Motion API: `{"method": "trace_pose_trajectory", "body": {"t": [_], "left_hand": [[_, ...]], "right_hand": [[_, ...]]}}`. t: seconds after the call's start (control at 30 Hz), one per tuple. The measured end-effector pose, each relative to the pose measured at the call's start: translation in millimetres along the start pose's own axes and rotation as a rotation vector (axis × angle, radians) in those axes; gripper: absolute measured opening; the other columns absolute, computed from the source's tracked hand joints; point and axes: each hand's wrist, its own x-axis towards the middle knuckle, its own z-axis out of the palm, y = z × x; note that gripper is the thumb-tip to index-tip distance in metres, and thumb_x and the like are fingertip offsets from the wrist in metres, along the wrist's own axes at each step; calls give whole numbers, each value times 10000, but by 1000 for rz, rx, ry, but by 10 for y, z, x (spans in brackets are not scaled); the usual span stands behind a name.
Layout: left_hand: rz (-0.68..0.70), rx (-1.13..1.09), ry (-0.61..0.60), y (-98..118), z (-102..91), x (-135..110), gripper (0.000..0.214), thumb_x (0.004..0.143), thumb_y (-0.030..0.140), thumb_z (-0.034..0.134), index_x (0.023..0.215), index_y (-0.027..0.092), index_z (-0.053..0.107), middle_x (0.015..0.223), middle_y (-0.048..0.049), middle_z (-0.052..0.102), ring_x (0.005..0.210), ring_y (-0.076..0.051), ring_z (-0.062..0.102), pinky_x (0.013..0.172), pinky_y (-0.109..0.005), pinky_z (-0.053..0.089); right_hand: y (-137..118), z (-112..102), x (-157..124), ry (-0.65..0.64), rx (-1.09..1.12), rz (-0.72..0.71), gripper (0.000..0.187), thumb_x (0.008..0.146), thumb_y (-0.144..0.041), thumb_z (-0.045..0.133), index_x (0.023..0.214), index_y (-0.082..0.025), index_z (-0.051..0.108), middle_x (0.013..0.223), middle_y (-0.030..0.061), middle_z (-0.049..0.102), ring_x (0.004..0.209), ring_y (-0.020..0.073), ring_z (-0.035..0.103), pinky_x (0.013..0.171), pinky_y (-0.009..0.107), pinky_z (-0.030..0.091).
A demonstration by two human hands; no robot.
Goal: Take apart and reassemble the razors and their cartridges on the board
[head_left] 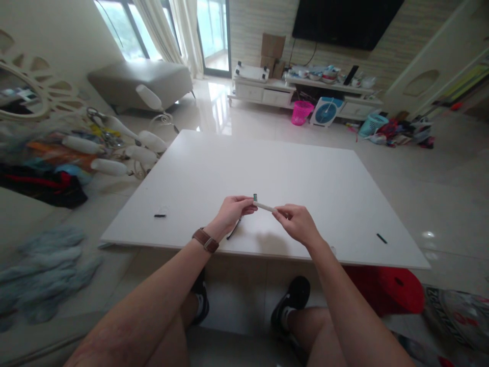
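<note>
Above the near part of the white table (pixel 267 165), both hands hold what looks like a slim razor with a pale handle (pixel 264 207) and a small green and dark head (pixel 255 197). My left hand (pixel 233 210) pinches it close to the head, and a brown strap circles that wrist. The handle's other end sits between the fingers of my right hand (pixel 296 221). Partly covered by my left hand, a thin black stick (pixel 233 232) lies on the table. A short black piece (pixel 160 216) rests to the left, and a dark green strip (pixel 382 238) to the right.
A small clear item (pixel 333 250) lies by the table's near edge, beside my right forearm. White lamp arms (pixel 141 153) stand at the table's left side. Under the right corner is a red roll-shaped object (pixel 401 290). A pink basket (pixel 301 112) and blue fan (pixel 326 111) stand beyond.
</note>
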Motion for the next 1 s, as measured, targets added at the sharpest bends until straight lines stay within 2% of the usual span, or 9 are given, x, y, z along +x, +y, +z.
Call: {"method": "trace_pose_trajectory", "body": {"t": [0.07, 0.2, 0.37, 0.5, 0.63, 0.67, 0.77, 0.93, 1.0], "left_hand": [[26, 72, 29, 16, -8, -6, 112, 742, 222, 732, 745, 110, 733, 728, -85, 713, 693, -144, 648, 717, -284, 490], [65, 204, 6, 29, -31, -10, 194, 712, 300, 732, 796, 127, 760, 785, -85, 724, 728, -147, 621, 692, -282, 423], [111, 272, 13, 12, -47, 8, 221, 686, 348, 719, 745, 138, 755, 748, -74, 706, 702, -148, 573, 666, -287, 379], [97, 268, -4, 12, -45, 11, 231, 677, 353, 722, 764, 143, 762, 803, -84, 725, 717, -149, 569, 698, -297, 392], [116, 276, 23, 6, -53, 23, 223, 678, 347, 714, 748, 139, 755, 770, -82, 714, 711, -154, 570, 683, -295, 390], [112, 274, 25, 2, -56, 26, 223, 677, 346, 715, 749, 138, 754, 767, -82, 712, 712, -155, 571, 681, -294, 390], [98, 263, 1, -7, -61, 30, 232, 678, 349, 717, 762, 136, 752, 782, -86, 714, 718, -156, 575, 690, -297, 399], [104, 293, 16, -3, -55, 21, 219, 688, 346, 708, 746, 139, 746, 744, -76, 698, 701, -154, 566, 675, -296, 389], [99, 284, -6, 0, -55, 19, 222, 693, 345, 709, 766, 140, 752, 776, -84, 712, 713, -156, 574, 686, -296, 395]], "right_hand": [[6, -27, -2, -48, 31, -21, 266, 937, -373, 581, 833, -217, 770, 653, 14, 612, 612, 134, 501, 598, 270, 321], [11, -63, -8, 43, 48, 11, 283, 944, -389, 572, 850, -208, 769, 673, 19, 619, 615, 133, 501, 607, 270, 328], [36, -78, -18, -156, 97, -14, 261, 931, -368, 592, 828, -216, 777, 686, 6, 650, 614, 125, 507, 600, 265, 326], [51, -68, -20, 12, 82, 41, 289, 946, -386, 568, 873, -203, 780, 678, 14, 638, 621, 131, 506, 608, 271, 331], [38, -58, -30, -206, 113, -25, 265, 932, -383, 590, 889, -219, 794, 664, 6, 638, 598, 125, 505, 580, 265, 319], [32, -59, -31, -197, 128, -34, 270, 938, -387, 584, 916, -220, 795, 669, 8, 640, 599, 125, 507, 582, 265, 322], [11, -56, -25, -24, 103, 7, 294, 958, -390, 554, 993, -219, 790, 699, 23, 647, 626, 134, 519, 608, 269, 339], [-12, -50, -21, -184, 105, -41, 260, 937, -385, 582, 924, -240, 797, 698, 14, 655, 612, 129, 516, 590, 263, 328], [-12, -54, -24, -80, 93, -7, 279, 949, -394, 563, 935, -235, 792, 700, 18, 649, 614, 128, 513, 596, 263, 330]]}}
